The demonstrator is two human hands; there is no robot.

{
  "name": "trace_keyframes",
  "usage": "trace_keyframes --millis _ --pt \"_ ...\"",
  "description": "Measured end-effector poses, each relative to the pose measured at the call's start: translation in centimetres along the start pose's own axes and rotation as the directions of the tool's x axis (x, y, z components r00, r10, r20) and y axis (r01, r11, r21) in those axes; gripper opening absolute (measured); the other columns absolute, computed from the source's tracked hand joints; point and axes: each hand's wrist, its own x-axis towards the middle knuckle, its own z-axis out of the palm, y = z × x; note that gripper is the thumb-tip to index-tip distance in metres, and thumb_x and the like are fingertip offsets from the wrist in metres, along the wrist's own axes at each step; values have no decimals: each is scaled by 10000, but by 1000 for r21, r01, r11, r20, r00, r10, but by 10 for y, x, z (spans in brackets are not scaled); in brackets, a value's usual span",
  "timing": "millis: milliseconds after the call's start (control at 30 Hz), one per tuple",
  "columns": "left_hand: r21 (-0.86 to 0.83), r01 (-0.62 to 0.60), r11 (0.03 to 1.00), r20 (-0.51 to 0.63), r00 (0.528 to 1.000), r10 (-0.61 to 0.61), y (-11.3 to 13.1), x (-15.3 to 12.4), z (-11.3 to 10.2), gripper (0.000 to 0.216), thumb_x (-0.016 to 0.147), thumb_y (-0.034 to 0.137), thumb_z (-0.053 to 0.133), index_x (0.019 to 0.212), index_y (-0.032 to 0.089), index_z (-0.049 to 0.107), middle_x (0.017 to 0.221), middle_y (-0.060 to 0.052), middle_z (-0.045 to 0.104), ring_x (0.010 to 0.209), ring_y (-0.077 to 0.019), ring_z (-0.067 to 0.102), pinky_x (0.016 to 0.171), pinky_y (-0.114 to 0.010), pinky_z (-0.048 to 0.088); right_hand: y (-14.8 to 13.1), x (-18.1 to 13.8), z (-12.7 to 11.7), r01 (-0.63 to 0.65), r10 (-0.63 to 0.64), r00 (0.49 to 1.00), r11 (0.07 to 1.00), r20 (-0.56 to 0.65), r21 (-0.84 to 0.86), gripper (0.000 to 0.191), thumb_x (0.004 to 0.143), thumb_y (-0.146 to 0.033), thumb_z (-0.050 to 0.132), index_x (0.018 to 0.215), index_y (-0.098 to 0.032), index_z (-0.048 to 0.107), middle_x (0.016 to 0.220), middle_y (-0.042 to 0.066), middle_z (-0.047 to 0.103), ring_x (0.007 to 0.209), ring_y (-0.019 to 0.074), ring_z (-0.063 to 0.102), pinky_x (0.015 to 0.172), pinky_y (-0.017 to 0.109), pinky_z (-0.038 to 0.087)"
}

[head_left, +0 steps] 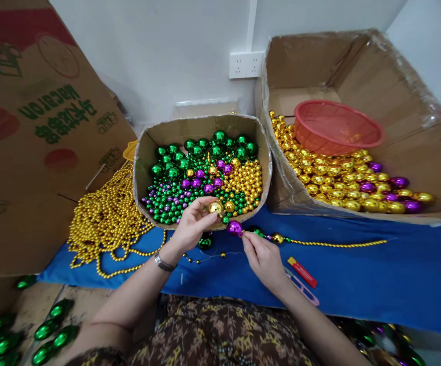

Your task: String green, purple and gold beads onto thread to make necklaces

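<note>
My left hand [198, 219] is closed on a large gold bead [216, 207] at the near rim of the bead box. Beside it, my right hand [261, 256] pinches the string just right of a large purple bead [234, 227]. A small green bead [225, 220] sits between the gold and purple ones. From my right hand the strand runs on over the blue cloth, with a green bead [257, 231], a gold bead [277, 238] and a length of small gold beads [338, 245]. Under my left hand lies a dark green bead [205, 240].
The cardboard box [138, 175] holds green, purple and gold beads. At right, a larger carton [399, 81] holds gold and purple beads and a red basket [338, 124]. Gold bead strands [106, 218] pile at left. A red-yellow box cutter [302, 272] and pink-handled scissors [306, 292] lie near my right forearm.
</note>
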Motion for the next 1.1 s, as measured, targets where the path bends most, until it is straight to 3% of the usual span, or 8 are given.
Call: trace_keyframes --millis 133,233,400,567,800,1100 --pt "-37 -5 999 -24 1000 4 -5 -3 2 365 718 269 789 1045 210 639 1014 -40 672 872 -157 667 779 -294 583 0 -2 -3 -90 80 989 993 121 76 193 982 -253 394 1036 -191 569 786 39 694 695 167 677 648 258 519" --pt "-31 -29 999 -40 999 28 -6 -4 3 386 709 258 796 1056 208 637 1025 -43 673 876 -153 667 776 -281 577 4 -4 -4 -78 56 983 989 175 122 231 989 -236 364 1113 -199 555 868 56 667 767 166 665 696 271 533" --pt "4 -84 996 -41 996 84 -9 -6 5 404 703 225 803 1070 187 637 1017 -61 694 883 -147 664 779 -257 563 7 -7 -4 -57 48 996 990 69 131 229 983 -245 393 1084 -200 594 905 72 614 803 173 639 747 292 533" --pt "-33 -31 999 -54 998 29 -9 -6 3 410 681 234 819 1043 170 637 993 -62 704 858 -159 681 758 -273 572 6 -8 -4 -138 134 990 977 35 160 170 979 -266 432 971 -202 589 840 37 605 687 146 624 684 272 518" --pt "5 -75 997 -128 989 75 -12 -8 4 400 656 210 833 1000 174 632 965 -45 714 858 -139 676 781 -256 564 4 -10 -3 -85 89 995 993 -44 85 147 977 -249 439 959 -204 578 865 52 617 762 165 622 731 290 510" --pt "-52 -37 998 -157 987 28 -11 -8 6 396 628 225 846 963 169 645 918 -35 712 792 -135 674 744 -270 576 5 -13 -2 -151 151 988 975 15 162 165 983 -281 430 936 -209 570 831 29 593 667 140 619 656 269 503"
